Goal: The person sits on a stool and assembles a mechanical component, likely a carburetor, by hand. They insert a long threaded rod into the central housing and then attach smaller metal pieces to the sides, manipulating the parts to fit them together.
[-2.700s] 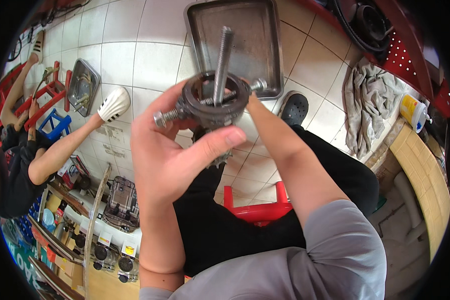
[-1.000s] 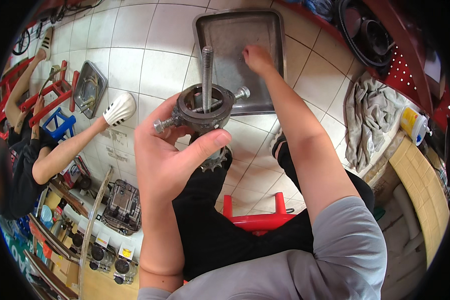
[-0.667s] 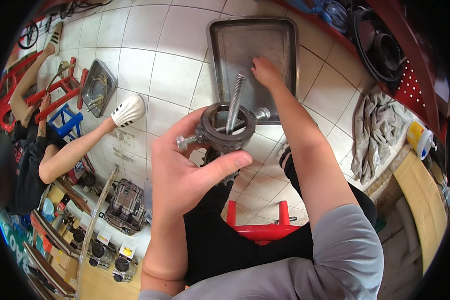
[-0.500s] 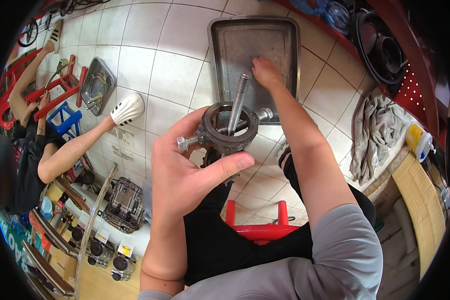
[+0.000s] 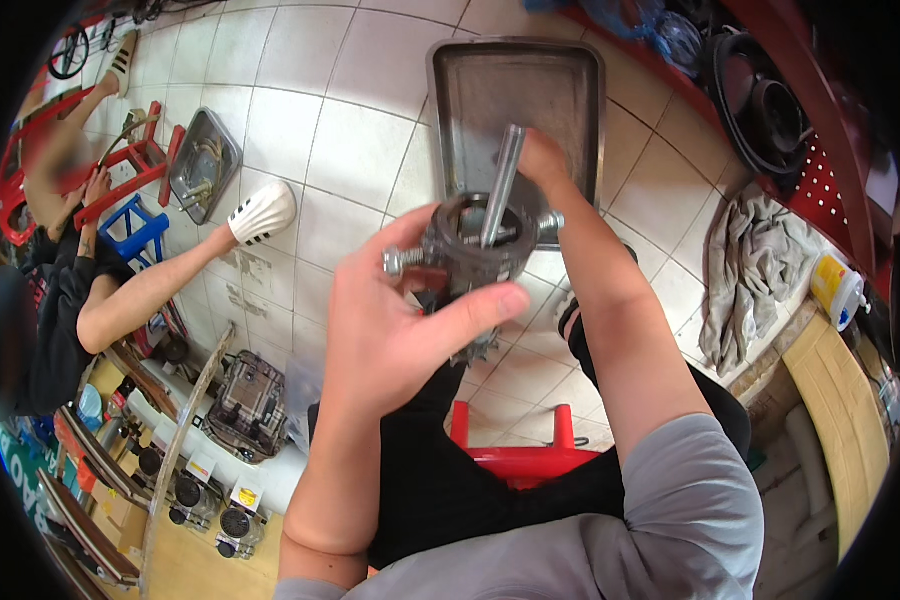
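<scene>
My left hand grips a dark metal ring tool from its left side, thumb along the front. Bolts stick out from either side of the ring, and a threaded steel rod rises tilted through its opening. Beneath the ring shows a small toothed part, mostly covered by the hand. Beyond the rod, my right hand is over a shallow grey metal tray on the floor. Motion blur smears its fingers, and the rod partly covers them, so whether they hold anything cannot be told.
At left, another person sits by a red stool and a smaller metal tray holding parts. A dark engine cover lies at lower left. Right are a crumpled grey cloth, a plastic bottle and black basins.
My left hand and the ring tool have shifted right, with the rod leaning further right. My right hand has moved slightly nearer to me and right, now blurred over the tray.
</scene>
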`<move>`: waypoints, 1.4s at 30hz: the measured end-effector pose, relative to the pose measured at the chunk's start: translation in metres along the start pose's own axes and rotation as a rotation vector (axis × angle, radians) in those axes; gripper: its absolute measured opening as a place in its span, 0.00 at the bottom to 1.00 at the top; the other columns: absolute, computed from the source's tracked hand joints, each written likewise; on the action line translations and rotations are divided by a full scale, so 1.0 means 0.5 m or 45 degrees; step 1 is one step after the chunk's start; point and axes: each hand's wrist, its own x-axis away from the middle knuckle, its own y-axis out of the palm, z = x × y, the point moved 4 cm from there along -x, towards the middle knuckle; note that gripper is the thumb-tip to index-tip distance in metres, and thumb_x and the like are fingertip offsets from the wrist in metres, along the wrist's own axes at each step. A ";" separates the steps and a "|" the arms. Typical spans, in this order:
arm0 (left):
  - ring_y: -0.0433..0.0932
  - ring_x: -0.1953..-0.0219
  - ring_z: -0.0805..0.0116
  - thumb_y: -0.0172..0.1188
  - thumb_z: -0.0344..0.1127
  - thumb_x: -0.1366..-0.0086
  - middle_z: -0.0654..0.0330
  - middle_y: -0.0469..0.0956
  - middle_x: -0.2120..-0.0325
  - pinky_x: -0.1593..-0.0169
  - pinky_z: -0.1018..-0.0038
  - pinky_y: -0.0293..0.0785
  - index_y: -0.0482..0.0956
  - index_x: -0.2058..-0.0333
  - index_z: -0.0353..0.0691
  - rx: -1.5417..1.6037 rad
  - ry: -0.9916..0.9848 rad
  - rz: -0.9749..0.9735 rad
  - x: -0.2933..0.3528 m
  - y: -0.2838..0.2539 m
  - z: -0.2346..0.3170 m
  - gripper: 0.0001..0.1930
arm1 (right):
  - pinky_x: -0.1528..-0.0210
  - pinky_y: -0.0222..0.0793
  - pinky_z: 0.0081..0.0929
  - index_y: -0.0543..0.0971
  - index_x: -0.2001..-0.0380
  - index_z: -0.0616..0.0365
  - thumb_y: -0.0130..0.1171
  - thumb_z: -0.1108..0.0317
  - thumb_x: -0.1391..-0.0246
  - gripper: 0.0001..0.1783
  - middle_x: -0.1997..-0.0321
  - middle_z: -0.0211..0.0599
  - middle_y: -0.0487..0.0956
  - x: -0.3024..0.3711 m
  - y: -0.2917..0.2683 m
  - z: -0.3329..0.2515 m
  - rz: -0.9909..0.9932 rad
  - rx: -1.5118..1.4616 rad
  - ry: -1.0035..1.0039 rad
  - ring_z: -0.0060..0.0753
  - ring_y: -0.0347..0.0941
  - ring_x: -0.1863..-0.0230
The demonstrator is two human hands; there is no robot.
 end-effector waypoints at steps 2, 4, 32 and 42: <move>0.79 0.64 0.74 0.76 0.37 0.50 0.57 0.82 0.64 0.58 0.77 0.76 0.76 0.51 0.28 0.066 -0.045 -0.008 0.005 0.005 -0.011 0.30 | 0.62 0.74 0.39 0.83 0.68 0.58 0.65 0.58 0.55 0.16 0.70 0.40 0.83 0.013 -0.011 -0.003 0.013 -0.323 0.002 0.44 0.80 0.65; 0.79 0.66 0.76 0.74 0.38 0.47 0.57 0.82 0.67 0.59 0.78 0.75 0.77 0.52 0.29 0.147 -0.053 -0.075 0.003 0.021 0.005 0.27 | 0.70 0.70 0.33 0.82 0.71 0.58 0.65 0.57 0.55 0.15 0.76 0.34 0.79 0.026 -0.010 0.013 0.017 -0.718 0.121 0.36 0.75 0.73; 0.80 0.69 0.74 0.67 0.32 0.37 0.60 0.82 0.67 0.62 0.80 0.76 0.76 0.58 0.33 0.558 0.637 -0.139 0.295 0.160 -0.002 0.13 | 0.69 0.60 0.14 0.81 0.69 0.60 0.64 0.66 0.45 0.08 0.74 0.21 0.76 0.875 -0.571 -0.338 0.369 -1.133 -0.571 0.11 0.66 0.72; 0.80 0.69 0.76 0.60 0.34 0.34 0.63 0.82 0.70 0.65 0.79 0.76 0.82 0.62 0.37 0.802 0.546 -0.182 0.285 0.155 -0.013 0.07 | 0.70 0.63 0.17 0.79 0.69 0.64 0.62 0.66 0.44 0.10 0.76 0.24 0.76 0.822 -0.545 -0.328 0.472 -0.967 -0.716 0.14 0.67 0.73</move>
